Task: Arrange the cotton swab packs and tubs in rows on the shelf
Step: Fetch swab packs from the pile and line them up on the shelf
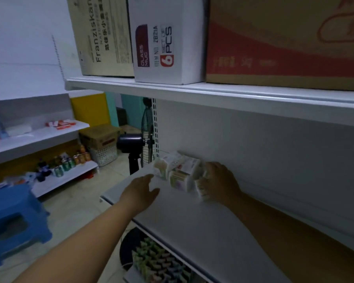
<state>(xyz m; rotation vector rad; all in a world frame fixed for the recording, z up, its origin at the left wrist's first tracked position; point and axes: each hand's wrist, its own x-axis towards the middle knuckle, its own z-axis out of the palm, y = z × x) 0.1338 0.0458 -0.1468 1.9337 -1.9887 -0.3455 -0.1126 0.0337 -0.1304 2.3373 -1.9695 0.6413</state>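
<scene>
Several cotton swab packs and tubs [177, 169] lie clustered at the far left end of the white shelf [202, 225]. My right hand [219, 178] reaches in from the right, its fingers curled round a swab pack [201, 186] at the cluster's near right side. My left hand [143, 188] hovers with straight fingers just left of the cluster, close to a tub [161, 167], holding nothing. The packs look blurred, so their exact number and pose are hard to make out.
Cardboard boxes [168, 39] fill the shelf above. A black fan [135, 146] stands past the shelf's left end. More swab packs [157, 262] sit on the shelf below. A blue stool [12, 221] and a low shelf with drinks [65, 166] are at the left.
</scene>
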